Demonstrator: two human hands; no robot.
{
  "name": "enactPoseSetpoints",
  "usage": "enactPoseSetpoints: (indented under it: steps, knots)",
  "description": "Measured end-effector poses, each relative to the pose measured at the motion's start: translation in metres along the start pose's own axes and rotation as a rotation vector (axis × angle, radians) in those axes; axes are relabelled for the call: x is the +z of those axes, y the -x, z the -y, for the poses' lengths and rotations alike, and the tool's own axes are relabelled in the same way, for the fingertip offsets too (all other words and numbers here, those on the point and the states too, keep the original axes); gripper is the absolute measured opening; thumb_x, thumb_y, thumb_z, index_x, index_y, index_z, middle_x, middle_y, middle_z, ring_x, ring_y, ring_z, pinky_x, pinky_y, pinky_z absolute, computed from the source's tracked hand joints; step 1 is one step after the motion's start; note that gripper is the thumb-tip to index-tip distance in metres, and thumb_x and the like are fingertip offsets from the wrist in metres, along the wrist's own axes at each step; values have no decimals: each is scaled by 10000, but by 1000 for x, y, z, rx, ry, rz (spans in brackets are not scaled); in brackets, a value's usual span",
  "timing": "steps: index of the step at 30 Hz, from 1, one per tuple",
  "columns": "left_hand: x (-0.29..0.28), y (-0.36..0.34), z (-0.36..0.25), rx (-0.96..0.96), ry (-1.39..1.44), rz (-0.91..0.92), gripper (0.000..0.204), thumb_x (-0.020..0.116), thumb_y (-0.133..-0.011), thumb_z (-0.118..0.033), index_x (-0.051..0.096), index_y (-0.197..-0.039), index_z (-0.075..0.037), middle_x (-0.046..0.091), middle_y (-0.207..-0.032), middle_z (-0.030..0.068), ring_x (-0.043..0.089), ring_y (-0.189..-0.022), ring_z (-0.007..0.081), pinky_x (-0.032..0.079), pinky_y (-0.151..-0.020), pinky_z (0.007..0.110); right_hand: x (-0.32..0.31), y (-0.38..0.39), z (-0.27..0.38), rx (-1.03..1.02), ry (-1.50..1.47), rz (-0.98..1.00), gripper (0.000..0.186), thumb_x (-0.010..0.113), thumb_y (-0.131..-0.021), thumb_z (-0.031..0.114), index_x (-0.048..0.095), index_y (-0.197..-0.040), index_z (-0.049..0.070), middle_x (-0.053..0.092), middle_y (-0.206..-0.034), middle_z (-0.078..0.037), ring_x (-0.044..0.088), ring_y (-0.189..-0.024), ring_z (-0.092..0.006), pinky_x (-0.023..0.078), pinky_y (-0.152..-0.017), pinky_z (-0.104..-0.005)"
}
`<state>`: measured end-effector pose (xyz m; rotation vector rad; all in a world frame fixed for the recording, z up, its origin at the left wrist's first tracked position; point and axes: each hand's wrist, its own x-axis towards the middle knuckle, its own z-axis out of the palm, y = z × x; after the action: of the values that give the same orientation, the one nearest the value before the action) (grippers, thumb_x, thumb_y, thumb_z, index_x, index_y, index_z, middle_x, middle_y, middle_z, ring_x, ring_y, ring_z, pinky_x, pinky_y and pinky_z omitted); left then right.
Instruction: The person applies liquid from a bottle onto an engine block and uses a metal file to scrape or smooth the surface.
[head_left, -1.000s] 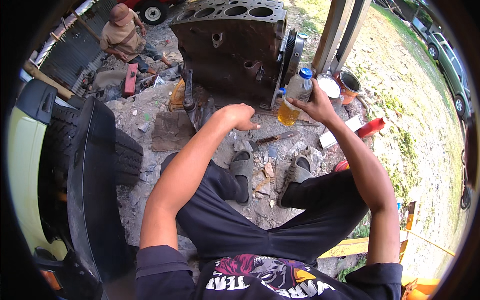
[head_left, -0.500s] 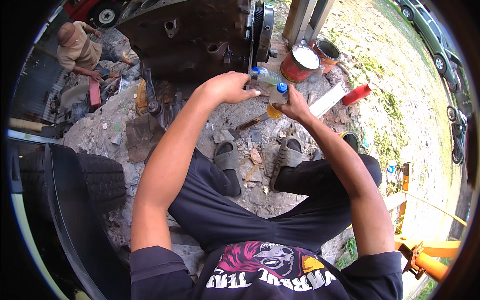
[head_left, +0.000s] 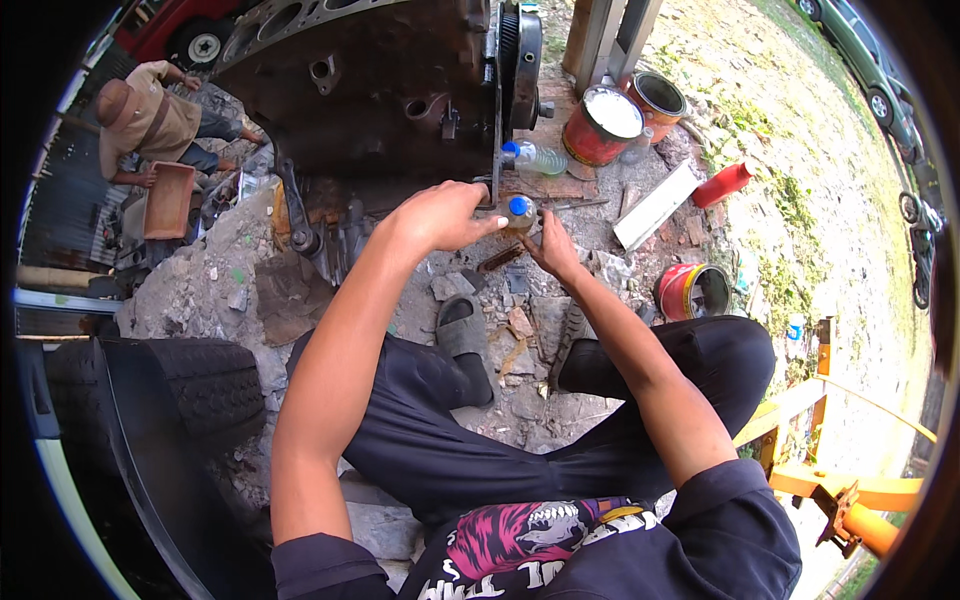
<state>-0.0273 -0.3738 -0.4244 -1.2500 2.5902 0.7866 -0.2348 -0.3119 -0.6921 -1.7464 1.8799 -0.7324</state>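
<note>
Bringing its fingers to the side of the bottle point(head_left: 519, 212), the right hand point(head_left: 553, 247) is staying close, though whether it is gripping or only touching cannot be told. The left hand point(head_left: 447, 215) is hovering palm down, its thumb pointing at the bottle and its fingertips partly hidden, so its hold cannot be told either. The bottle is now standing between the two hands, just beside the lower edge of the engine block point(head_left: 370, 95); half a second ago it was sitting farther right, clearly in the right hand's grasp. Beyond it, a second bottle point(head_left: 541, 158) is lying by the block, near a can of white stuff point(head_left: 588, 137). Farther right, a white strip point(head_left: 655, 205) and a red bottle point(head_left: 722, 186) are lying on the ground. By the right knee, a bucket point(head_left: 674, 290) is showing more fully than before. At upper left, a co-worker point(head_left: 150, 115) is now tilting a red tray point(head_left: 169, 200), its broad face turning into view.
</note>
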Motion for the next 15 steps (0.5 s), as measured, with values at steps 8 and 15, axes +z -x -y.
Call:
enactPoseSetpoints:
  steps: [8,15]
  knots:
    - [9,12,6,-11,-9,35,597,614,-907,-484,584,-1207,32,652,-1130,243,613,-1094,384,485,-932,443,4,15,-31,48,109,148,581,676,-857,259,411,-1291,-21,529,-1166,-295,561,-1067,-463,482,-906,-491]
    - [-4,13,-3,32,81,16,560,595,-928,-458,577,-1225,16,632,-1180,237,589,-1136,379,463,-969,445,-4,-38,-99,79,434,77,344,533,-840,71,536,-1174,-9,557,-1176,-228,583,-1067,-404,494,-892,-465]
